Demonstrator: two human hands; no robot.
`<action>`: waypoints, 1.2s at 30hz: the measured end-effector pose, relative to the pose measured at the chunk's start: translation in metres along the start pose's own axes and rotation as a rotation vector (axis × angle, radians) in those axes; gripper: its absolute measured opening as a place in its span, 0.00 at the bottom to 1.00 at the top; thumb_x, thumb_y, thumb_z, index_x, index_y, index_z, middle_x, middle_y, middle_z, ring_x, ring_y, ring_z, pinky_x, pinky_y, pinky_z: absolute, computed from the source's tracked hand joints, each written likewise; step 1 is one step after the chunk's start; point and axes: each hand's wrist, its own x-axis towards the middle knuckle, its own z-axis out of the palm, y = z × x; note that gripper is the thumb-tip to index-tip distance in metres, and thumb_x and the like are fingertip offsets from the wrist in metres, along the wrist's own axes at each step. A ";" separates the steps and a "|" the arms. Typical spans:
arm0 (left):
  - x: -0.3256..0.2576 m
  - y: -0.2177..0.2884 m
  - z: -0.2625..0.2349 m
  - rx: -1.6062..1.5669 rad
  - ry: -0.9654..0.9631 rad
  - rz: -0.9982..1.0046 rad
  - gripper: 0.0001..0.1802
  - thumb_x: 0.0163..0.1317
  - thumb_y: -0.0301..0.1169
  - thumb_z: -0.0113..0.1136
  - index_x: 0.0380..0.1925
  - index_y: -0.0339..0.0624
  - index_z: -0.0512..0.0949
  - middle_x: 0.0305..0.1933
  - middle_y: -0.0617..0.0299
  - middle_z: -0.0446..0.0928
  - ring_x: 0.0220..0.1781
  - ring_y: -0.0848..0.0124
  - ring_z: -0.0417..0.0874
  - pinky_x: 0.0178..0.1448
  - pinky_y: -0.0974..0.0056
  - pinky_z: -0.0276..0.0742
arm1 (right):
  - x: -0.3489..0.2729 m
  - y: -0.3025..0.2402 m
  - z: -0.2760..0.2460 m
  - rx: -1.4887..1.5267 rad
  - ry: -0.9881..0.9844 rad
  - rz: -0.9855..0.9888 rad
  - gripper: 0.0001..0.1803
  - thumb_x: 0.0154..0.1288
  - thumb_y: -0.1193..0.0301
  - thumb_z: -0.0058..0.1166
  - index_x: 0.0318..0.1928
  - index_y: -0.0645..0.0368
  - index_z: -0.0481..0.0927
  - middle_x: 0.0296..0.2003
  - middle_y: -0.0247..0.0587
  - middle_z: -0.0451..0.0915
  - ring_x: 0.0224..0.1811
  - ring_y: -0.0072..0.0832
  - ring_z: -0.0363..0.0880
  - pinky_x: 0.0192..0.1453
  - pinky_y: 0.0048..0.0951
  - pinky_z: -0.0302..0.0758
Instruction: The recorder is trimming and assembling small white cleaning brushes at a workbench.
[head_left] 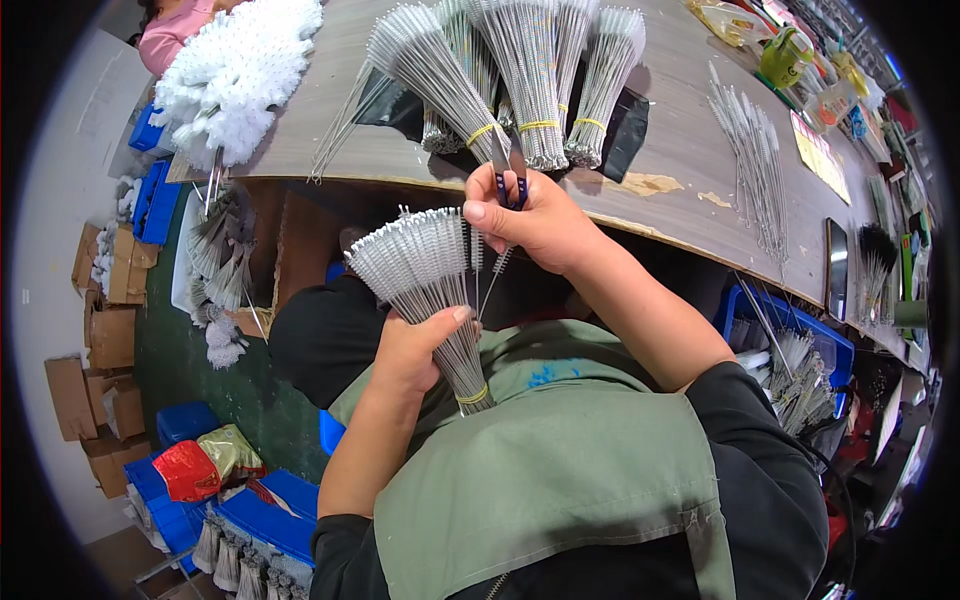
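My left hand (pixel 412 350) is wrapped around a fanned bundle of thin wire brushes (pixel 415 262), held tilted over my lap with the white bristle ends up. A yellow band ties the bundle's lower end. In my right hand (pixel 540 222) is a small pair of scissors (pixel 504 160) with dark blue handles, its blades pointing away from me. The thumb and fingers of that hand are also at a brush on the bundle's right edge; whether they pinch it is hard to tell. One brush (pixel 495 275) leans out from the rest.
Banded brush bundles (pixel 540 90) stand on the table (pixel 660 130) ahead. Loose brushes (pixel 755 165) and a phone (pixel 837 262) lie at its right. A white bristle pile (pixel 235 80) sits far left, near a person in pink (pixel 172 38). Blue bins (pixel 845 350) flank me.
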 end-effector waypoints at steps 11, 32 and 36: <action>-0.002 -0.003 -0.004 -0.013 -0.040 -0.009 0.13 0.52 0.26 0.62 0.36 0.31 0.76 0.32 0.53 0.79 0.31 0.62 0.82 0.39 0.57 0.81 | -0.005 -0.003 -0.004 0.039 -0.005 0.022 0.13 0.58 0.65 0.64 0.33 0.58 0.74 0.21 0.26 0.70 0.22 0.14 0.67 0.27 0.17 0.65; 0.001 -0.006 0.004 -0.002 -0.092 0.032 0.18 0.52 0.24 0.59 0.45 0.34 0.73 0.34 0.58 0.78 0.33 0.69 0.81 0.41 0.64 0.80 | -0.008 0.000 -0.008 0.014 -0.088 -0.042 0.15 0.53 0.64 0.67 0.26 0.54 0.72 0.22 0.23 0.68 0.25 0.14 0.63 0.31 0.18 0.60; 0.000 -0.003 0.010 -0.011 -0.086 0.059 0.20 0.52 0.23 0.59 0.47 0.35 0.72 0.38 0.60 0.77 0.36 0.72 0.80 0.42 0.66 0.79 | -0.008 0.002 -0.010 0.065 -0.114 -0.053 0.14 0.54 0.65 0.67 0.28 0.54 0.72 0.23 0.22 0.68 0.25 0.14 0.63 0.31 0.19 0.61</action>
